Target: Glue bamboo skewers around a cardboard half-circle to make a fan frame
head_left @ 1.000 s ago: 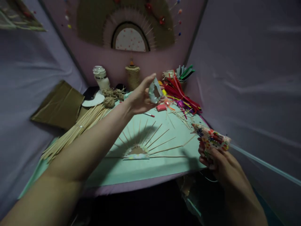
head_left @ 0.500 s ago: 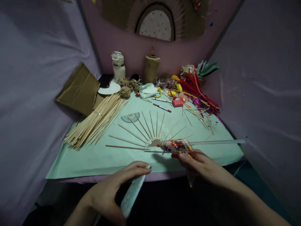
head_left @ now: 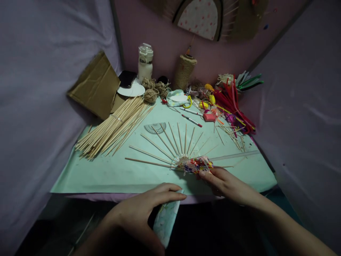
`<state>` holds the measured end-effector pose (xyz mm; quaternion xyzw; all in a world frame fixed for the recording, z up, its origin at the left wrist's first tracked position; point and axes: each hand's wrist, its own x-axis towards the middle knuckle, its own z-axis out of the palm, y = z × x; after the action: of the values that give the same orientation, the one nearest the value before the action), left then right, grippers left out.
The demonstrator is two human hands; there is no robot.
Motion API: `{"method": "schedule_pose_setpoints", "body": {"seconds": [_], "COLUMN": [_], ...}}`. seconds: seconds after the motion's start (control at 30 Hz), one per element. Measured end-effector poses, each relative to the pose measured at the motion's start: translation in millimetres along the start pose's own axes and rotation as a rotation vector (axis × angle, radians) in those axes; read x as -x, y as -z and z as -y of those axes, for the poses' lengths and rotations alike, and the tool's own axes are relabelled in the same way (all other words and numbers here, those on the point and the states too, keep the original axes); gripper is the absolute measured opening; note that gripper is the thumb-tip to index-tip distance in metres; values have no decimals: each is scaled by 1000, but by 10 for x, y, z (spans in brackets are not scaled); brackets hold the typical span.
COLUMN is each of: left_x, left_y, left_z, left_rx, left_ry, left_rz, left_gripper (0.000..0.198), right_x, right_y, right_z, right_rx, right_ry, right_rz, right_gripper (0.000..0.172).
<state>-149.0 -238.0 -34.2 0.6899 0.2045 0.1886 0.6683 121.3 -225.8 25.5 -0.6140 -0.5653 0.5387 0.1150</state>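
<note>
Two hands show. The left hand [head_left: 141, 209], low in the middle of the frame, has its fingers wrapped round one pale patterned paper piece [head_left: 165, 220], just below the front edge of the mint-green desk [head_left: 106, 177]. The right hand [head_left: 226, 183] grips one bright flowery glue gun [head_left: 197, 165], its tip at the hub of one fan of thin wooden sticks [head_left: 147, 162]. One big stick pile [head_left: 114, 128] lies at the upper left. Plain green desk shows left of the fan. The fingers hide the gun's handle.
</note>
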Motion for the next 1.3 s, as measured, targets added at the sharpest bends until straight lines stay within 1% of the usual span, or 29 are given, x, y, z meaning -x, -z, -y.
{"method": "schedule_pose_setpoints", "body": {"seconds": [0.1, 0.2, 0.3, 0.4, 0.53, 0.7, 0.8, 0.93, 1.13, 1.3], "left_x": [0, -11, -36, -63, -79, -79, -66, -44, -48, -48], "left_y": [0, 17, 53, 90, 107, 107, 104, 97, 103, 101], "left_z": [15, 47, 94, 133, 148, 155, 168, 187, 193, 177], "left_rx": [12, 20, -10, -49, -50, -40, -33, -33, -26, -23], "left_ry": [-16, -46, -64, -58, -48, -59, -65, -70, -54, -50], "left_rz": [15, 12, 36, 103, 111, 113, 110, 105, 92, 93], "left_gripper": [87, 84, 93, 106, 106, 107, 105, 105, 104, 105], "right_x": [-41, -85, -116, -132, -142, -147, -156, -165, -170, -174], "right_y": [-1, -5, -3, 7, 17, 15, 21, 27, 18, 28], "right_z": [16, 14, 23, 45, 74, 68, 45, 36, 53, 64], "right_rx": [74, 164, 255, 332, 403, 468, 479, 455, 304, 203], "right_ry": [30, 71, 95, 121, 170, 195, 207, 183, 116, 65], "right_rz": [-8, -10, -20, -11, 3, -19, -45, -50, -67, -40], "right_gripper": [48, 50, 50, 48, 49, 50, 48, 51, 48, 45]}}
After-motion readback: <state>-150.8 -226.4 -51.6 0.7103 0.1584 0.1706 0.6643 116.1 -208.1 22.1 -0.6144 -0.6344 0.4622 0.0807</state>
